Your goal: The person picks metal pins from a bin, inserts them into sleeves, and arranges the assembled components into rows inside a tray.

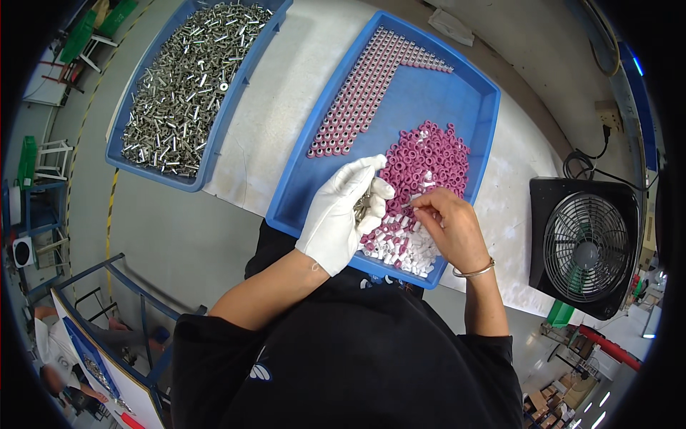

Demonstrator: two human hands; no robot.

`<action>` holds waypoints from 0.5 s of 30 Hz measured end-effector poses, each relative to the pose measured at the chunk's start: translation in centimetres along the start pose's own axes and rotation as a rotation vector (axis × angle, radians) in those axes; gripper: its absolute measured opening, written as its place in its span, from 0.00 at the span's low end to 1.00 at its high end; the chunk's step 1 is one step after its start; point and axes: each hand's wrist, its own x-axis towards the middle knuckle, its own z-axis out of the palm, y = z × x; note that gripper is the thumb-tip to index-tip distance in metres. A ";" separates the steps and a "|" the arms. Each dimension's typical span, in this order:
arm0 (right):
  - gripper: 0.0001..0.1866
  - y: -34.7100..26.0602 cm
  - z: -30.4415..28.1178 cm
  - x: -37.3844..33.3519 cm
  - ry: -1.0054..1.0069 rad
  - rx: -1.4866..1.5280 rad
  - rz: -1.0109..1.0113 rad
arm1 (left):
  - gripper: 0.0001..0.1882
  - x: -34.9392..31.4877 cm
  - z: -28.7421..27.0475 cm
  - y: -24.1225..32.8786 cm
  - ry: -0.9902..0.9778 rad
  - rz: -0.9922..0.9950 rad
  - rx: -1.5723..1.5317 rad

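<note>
My left hand, in a white glove, is curled around several small metal pins above the near part of a blue tray. Bare, with a bangle at the wrist, my right hand has thumb and forefinger pinched together over the loose parts. Whatever lies between those fingertips is too small to make out. Under the hands, purple rings form a heap, with short white sleeves spread along the near end. Farther back in the tray, purple-based pieces with metal tops stand upright in tight rows.
To the left, a second blue tray is heaped with metal pins. A black fan stands at the right on the pale table, its cord behind it. At the lower left, another person is beside a separate workbench.
</note>
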 end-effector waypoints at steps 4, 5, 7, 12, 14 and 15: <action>0.06 -0.2 0.6 0.1 0.029 -0.005 -0.015 | 0.12 0.1 -0.4 -0.1 0.010 -0.001 -0.024; 0.06 -0.2 0.7 0.0 0.032 -0.013 -0.013 | 0.11 0.1 -0.4 -0.1 0.019 0.000 -0.032; 0.06 -0.1 0.9 0.0 0.035 -0.020 -0.011 | 0.11 0.2 -0.4 -0.1 0.028 0.000 -0.041; 0.06 0.9 1.8 0.1 0.110 -0.147 -0.187 | 0.07 0.4 0.0 -0.2 0.045 0.026 -0.026; 0.07 0.7 1.9 0.0 0.113 -0.154 -0.170 | 0.07 0.4 -0.2 -0.2 0.033 0.002 -0.017; 0.07 0.6 2.0 0.0 0.115 -0.157 -0.161 | 0.07 0.4 -0.4 -0.3 0.026 -0.010 -0.013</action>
